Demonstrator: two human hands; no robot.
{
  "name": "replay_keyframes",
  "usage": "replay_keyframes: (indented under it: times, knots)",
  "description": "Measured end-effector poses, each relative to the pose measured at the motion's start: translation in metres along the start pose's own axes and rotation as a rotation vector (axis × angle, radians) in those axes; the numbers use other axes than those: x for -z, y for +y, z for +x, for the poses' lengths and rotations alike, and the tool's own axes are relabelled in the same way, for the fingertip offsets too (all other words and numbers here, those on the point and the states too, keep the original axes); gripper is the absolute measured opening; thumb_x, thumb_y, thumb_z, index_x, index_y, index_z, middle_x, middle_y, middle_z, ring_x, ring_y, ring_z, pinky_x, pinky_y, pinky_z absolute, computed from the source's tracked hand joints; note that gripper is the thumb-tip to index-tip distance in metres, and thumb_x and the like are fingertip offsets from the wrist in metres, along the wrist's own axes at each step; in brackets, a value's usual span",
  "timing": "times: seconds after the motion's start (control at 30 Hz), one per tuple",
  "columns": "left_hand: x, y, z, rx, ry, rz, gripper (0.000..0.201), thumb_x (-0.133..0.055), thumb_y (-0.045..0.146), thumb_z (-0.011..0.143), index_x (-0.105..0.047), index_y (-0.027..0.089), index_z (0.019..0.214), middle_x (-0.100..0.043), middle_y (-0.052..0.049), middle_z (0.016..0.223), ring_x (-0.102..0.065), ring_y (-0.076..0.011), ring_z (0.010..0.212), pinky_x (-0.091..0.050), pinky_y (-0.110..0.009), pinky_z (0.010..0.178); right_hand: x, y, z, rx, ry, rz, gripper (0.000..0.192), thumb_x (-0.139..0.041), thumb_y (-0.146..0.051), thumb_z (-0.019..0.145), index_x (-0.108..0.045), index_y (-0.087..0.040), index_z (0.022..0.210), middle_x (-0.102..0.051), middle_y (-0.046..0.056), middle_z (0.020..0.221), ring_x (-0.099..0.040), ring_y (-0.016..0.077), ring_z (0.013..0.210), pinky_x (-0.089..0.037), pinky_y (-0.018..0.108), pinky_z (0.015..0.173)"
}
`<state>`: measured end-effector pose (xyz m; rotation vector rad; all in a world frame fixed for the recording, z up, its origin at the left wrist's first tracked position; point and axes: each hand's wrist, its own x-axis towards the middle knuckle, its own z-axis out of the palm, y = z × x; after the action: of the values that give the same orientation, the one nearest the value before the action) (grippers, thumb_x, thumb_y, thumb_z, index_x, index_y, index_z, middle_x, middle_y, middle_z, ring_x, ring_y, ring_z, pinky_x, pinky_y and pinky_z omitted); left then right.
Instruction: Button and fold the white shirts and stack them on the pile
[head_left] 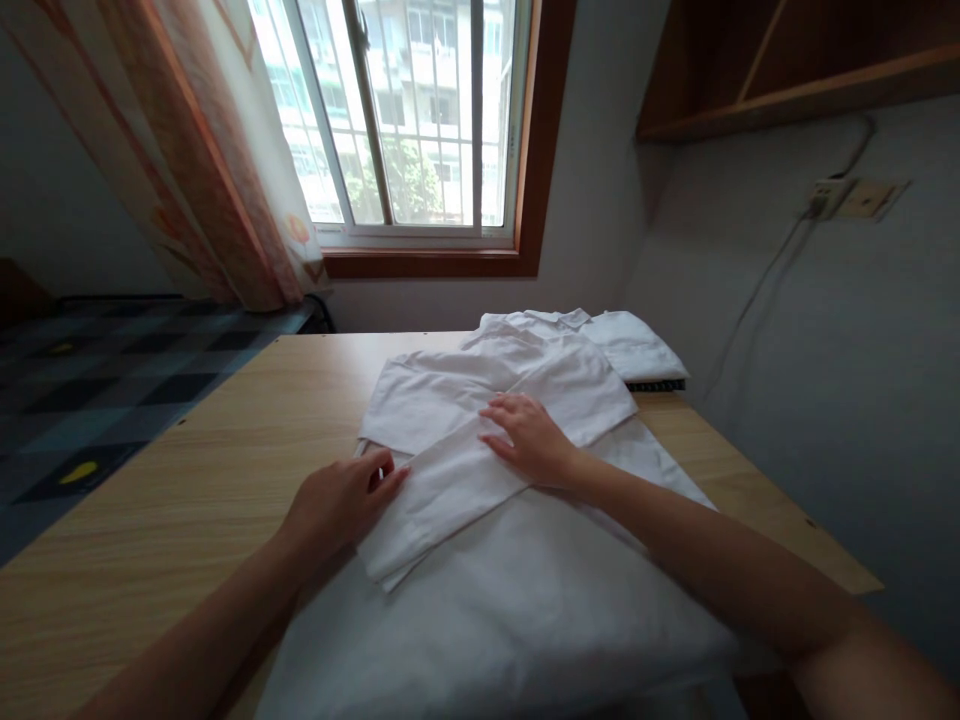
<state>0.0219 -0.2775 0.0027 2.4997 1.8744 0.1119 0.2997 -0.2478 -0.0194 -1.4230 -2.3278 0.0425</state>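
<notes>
A white long-sleeved garment (517, 570), probably a shirt or coat, lies spread on the wooden table, its near part hanging toward me. One sleeve (442, 490) is folded slantwise across it, with the cuff end at the lower left. My right hand (529, 437) rests on this sleeve near the middle, palm down and fingers stretched out. At the sleeve's left edge is my left hand (349, 500), its fingers loosely bent and its thumb apart from them, touching the cloth. No cloth shows pinched between them, though some fingertips are hidden.
More folded white cloth (634, 345) lies at the table's (247, 450) far right, over a dark, thin object (656, 385). A checked bed (67, 400) stands left. Curtain (217, 150) and barred window (412, 120) are behind; a shelf (810, 85) and plugged-in socket (829, 198) are at right.
</notes>
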Motion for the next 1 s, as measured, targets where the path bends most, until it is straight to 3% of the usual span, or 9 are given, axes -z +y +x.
replay_keyframes:
  times: [0.1,0.2,0.43,0.77,1.0]
  knots:
    - [0.001,0.002,0.0,0.004,-0.024,0.041,0.042,-0.036,0.056,0.092,-0.058,0.023,0.077,-0.065,-0.004,0.07,-0.059,-0.0196,0.063,-0.024,-0.027,0.055,-0.02,-0.016,-0.013,-0.043,-0.172,0.06,0.062,-0.039,-0.059,0.095,-0.045,-0.022,0.145,-0.033,0.011,0.156,-0.026,0.0271,0.145,-0.019,0.047,0.117]
    - [-0.001,0.003,0.0,-0.017,-0.06,0.041,0.041,-0.035,0.054,0.093,-0.057,0.023,0.078,-0.066,-0.004,0.072,-0.06,-0.0203,0.066,-0.024,-0.027,0.055,-0.025,-0.012,-0.016,-0.071,-0.23,0.095,0.066,-0.032,-0.06,0.097,-0.039,-0.021,0.149,-0.026,0.011,0.159,-0.02,0.0256,0.148,-0.014,0.047,0.119]
    - [-0.005,-0.002,0.003,-0.053,-0.095,0.051,0.043,-0.031,0.054,0.094,-0.058,0.023,0.082,-0.066,-0.006,0.075,-0.063,-0.0229,0.071,-0.027,-0.027,0.057,-0.015,0.013,-0.019,-0.119,-0.241,0.082,0.065,-0.027,-0.058,0.098,-0.035,-0.02,0.151,-0.025,0.009,0.16,-0.019,0.0229,0.148,-0.012,0.046,0.12]
    - [-0.003,-0.002,0.004,-0.058,-0.113,0.049,0.041,-0.031,0.053,0.094,-0.057,0.024,0.082,-0.067,-0.006,0.077,-0.064,-0.0233,0.074,-0.029,-0.028,0.058,0.002,0.089,-0.042,-0.348,-0.22,-0.084,0.062,-0.031,-0.053,0.098,-0.035,-0.02,0.151,-0.025,0.008,0.16,-0.022,0.022,0.147,-0.016,0.044,0.119]
    - [-0.004,-0.002,0.005,-0.052,-0.118,0.046,0.04,-0.032,0.052,0.093,-0.058,0.024,0.082,-0.068,-0.006,0.079,-0.064,-0.0252,0.076,-0.029,-0.029,0.058,-0.002,0.101,-0.052,-0.503,-0.15,-0.209,0.064,-0.03,-0.056,0.097,-0.036,-0.02,0.15,-0.03,0.007,0.158,-0.028,0.0238,0.145,-0.019,0.045,0.117]
